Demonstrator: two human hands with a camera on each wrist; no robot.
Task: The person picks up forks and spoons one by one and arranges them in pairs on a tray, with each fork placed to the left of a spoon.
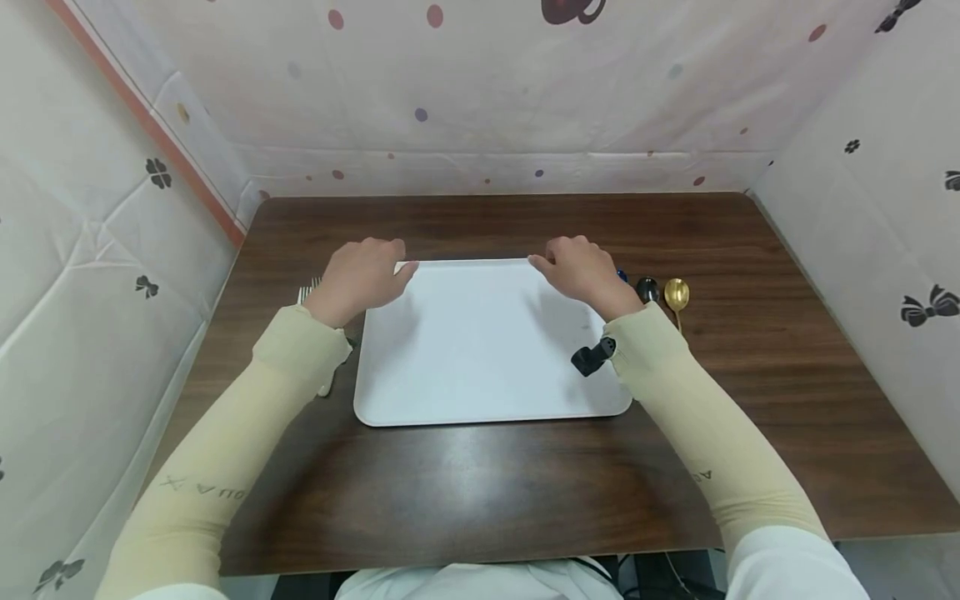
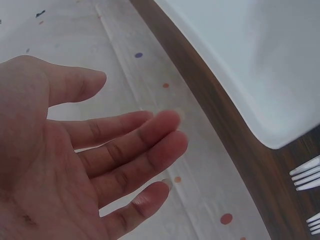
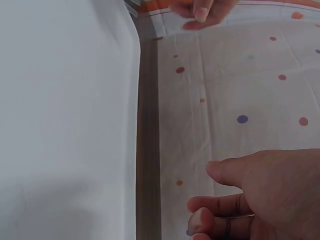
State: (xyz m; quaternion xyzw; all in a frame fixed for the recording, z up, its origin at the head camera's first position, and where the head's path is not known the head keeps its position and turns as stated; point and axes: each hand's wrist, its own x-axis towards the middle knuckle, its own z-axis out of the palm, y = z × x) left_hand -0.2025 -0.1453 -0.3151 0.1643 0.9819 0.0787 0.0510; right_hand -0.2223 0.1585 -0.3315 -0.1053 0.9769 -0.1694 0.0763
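Observation:
A white rectangular tray [image 1: 480, 350] lies flat on the dark wooden table. My left hand [image 1: 363, 279] hovers by its far left corner, holding nothing. In the left wrist view, that hand's fingers [image 2: 125, 160] are relaxed and slightly bent, apart from the tray [image 2: 235, 65]. Over the far right corner is my right hand [image 1: 579, 271], also holding nothing. Its fingers [image 3: 220, 205] bend loosely in the right wrist view, off to one side of the tray edge [image 3: 131, 125].
Left of the tray lie forks [image 2: 306, 175], partly hidden by the left arm in the head view. To its right are a gold spoon [image 1: 677, 293], a black rounded utensil end [image 1: 647, 289] and a small blue one [image 1: 622, 275]. Patterned cloth walls [image 1: 480, 108] border the table [image 1: 465, 492].

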